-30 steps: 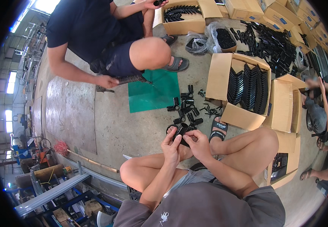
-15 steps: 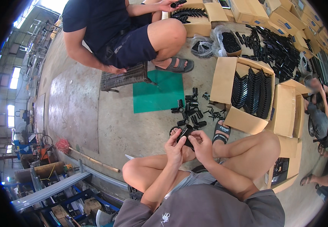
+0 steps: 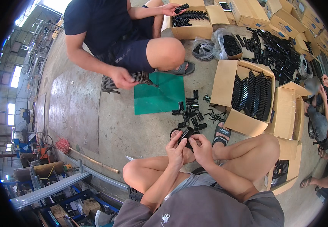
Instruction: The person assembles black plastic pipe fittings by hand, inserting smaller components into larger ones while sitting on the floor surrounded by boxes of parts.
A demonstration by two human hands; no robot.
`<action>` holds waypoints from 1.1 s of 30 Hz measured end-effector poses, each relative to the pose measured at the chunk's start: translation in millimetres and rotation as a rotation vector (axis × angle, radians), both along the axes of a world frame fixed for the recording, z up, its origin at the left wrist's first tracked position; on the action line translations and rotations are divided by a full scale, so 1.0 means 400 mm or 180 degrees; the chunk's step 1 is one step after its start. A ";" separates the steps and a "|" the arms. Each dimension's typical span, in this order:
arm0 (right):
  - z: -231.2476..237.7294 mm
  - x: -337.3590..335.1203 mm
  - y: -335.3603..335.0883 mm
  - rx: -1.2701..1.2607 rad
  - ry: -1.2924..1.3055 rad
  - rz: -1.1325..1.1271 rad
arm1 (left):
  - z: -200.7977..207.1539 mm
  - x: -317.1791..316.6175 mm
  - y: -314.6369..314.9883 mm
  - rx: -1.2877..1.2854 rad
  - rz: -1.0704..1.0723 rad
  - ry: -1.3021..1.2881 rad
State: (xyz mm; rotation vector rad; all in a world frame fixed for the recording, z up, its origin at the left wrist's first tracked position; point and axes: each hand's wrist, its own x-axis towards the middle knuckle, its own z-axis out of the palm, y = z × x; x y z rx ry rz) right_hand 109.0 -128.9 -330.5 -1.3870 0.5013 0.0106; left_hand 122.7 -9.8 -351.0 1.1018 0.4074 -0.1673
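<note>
Between my bent legs I hold a black plastic tube connector [image 3: 187, 133], its round open end tilted up and away. The fingers of my left hand [image 3: 175, 148] wrap its left side. My right hand [image 3: 201, 149] pinches its lower right part with thumb and fingertips; whether a smaller piece sits there is hidden. Just beyond my hands lies a loose group of similar black connectors [image 3: 191, 109] on the concrete floor. Beside them are small black pieces [image 3: 215, 114] and some tiny metal fasteners [image 3: 206, 98].
An open carton [image 3: 220, 83] of stacked black parts stands right of my foot. Past it spreads a heap of black tubes [image 3: 277, 53]. Across from me a co-worker [image 3: 95, 41] sits on a woven stool [image 3: 111, 84], holding a black tube. A green sheet [image 3: 158, 100] lies between us.
The co-worker's lower hand has come off the stool's edge and moved right, and their raised hand with the tube has shifted slightly. In my hands the connector has tilted a little.
</note>
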 end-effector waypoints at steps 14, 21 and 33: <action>-0.033 -0.010 0.012 0.0375 0.0018 -0.0039 | -0.004 -0.002 -0.003 0.0076 -0.0025 0.0089; -0.047 -0.015 0.008 0.0151 0.0170 0.0089 | -0.010 -0.007 -0.006 0.0174 -0.0082 -0.0036; -0.055 -0.009 0.013 -0.0118 -0.0040 0.0101 | -0.012 0.002 -0.007 0.0000 -0.0023 0.0111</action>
